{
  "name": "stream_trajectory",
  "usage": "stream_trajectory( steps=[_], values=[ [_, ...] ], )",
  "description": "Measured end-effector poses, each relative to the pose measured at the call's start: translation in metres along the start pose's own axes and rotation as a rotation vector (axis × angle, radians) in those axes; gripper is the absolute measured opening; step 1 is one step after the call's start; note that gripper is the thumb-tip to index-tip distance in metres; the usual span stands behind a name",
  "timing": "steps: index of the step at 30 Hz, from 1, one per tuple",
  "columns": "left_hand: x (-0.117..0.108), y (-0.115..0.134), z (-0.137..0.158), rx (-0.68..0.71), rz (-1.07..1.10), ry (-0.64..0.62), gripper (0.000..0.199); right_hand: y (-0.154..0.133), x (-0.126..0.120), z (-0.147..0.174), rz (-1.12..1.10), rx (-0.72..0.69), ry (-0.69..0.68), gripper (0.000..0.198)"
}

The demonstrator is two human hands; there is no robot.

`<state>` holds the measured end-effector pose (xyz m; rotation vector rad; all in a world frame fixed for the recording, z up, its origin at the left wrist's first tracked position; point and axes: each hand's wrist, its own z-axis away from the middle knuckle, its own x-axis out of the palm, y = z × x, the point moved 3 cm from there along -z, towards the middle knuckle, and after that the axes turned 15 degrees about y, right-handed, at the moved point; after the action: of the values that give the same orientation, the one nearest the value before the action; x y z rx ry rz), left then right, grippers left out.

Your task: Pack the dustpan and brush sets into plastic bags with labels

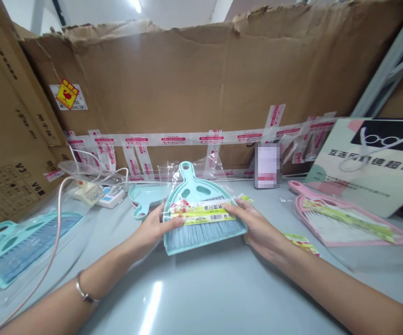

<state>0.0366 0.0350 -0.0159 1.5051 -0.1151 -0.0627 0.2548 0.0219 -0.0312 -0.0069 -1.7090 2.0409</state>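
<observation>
Between my two hands is a light-blue dustpan and brush set (201, 237), tilted up with its handle pointing away and clear plastic around it. A yellow-green printed label (201, 212) runs across its middle. My left hand (156, 225) is closed on the set's left edge, thumb on the label. On the right edge my right hand (250, 221) grips it, thumb over the label's end. Behind my left hand lies another light-blue dustpan (147, 193), partly hidden. A loose printed label (301, 243) sits by my right forearm.
A wrapped blue set (30, 242) lies at left, with a cable (59, 223) crossing it. Near it is a white power strip (112, 197). At right lie a pink set (348, 218) and a paper bag (365, 172). A phone (267, 165) leans on the cardboard box (187, 88).
</observation>
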Motion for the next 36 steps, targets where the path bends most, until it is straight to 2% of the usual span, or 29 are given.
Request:
stream_trajectory(
  steps=[3, 8, 13, 15, 19, 22, 25, 27, 29, 32, 34, 36],
  values=[
    [0.001, 0.000, 0.000, -0.062, -0.029, 0.029, 0.043, 0.002, 0.007, 0.007, -0.008, 0.201, -0.093, 0.025],
    [0.001, 0.006, 0.003, -0.239, -0.031, 0.126, 0.040, 0.005, 0.009, 0.010, -0.001, 0.254, -0.126, 0.018],
    [-0.004, 0.009, 0.002, -0.286, -0.033, 0.128, 0.038, -0.004, 0.012, 0.014, -0.056, 0.245, -0.454, 0.031],
    [-0.007, 0.011, 0.001, -0.256, 0.025, 0.102, 0.034, -0.009, 0.011, 0.015, -0.053, 0.225, -0.508, 0.041],
    [-0.008, 0.017, 0.000, -0.170, 0.102, -0.097, 0.038, -0.008, 0.010, 0.010, -0.056, 0.183, -0.417, 0.039],
    [-0.007, 0.018, -0.002, -0.084, 0.080, -0.136, 0.045, -0.002, 0.009, 0.005, -0.053, 0.162, -0.280, 0.026],
    [-0.006, 0.013, -0.004, -0.031, 0.019, -0.024, 0.035, 0.002, 0.007, 0.002, -0.039, 0.138, -0.133, 0.016],
    [-0.005, 0.011, -0.004, -0.015, -0.065, 0.083, 0.030, 0.001, 0.006, 0.003, -0.058, 0.098, -0.073, 0.019],
    [-0.004, 0.012, -0.001, 0.022, -0.140, 0.153, 0.033, -0.001, 0.005, 0.005, -0.101, 0.062, -0.045, 0.024],
    [-0.002, 0.019, 0.004, 0.155, -0.117, 0.110, 0.053, -0.005, 0.004, 0.007, -0.152, 0.045, -0.017, 0.026],
    [-0.003, 0.024, 0.007, 0.291, -0.083, 0.004, 0.081, -0.006, 0.004, 0.008, -0.159, 0.046, -0.004, 0.024],
    [-0.005, 0.026, 0.009, 0.445, -0.157, -0.105, 0.107, -0.007, 0.003, 0.008, -0.160, 0.048, 0.001, 0.022]
  ],
)
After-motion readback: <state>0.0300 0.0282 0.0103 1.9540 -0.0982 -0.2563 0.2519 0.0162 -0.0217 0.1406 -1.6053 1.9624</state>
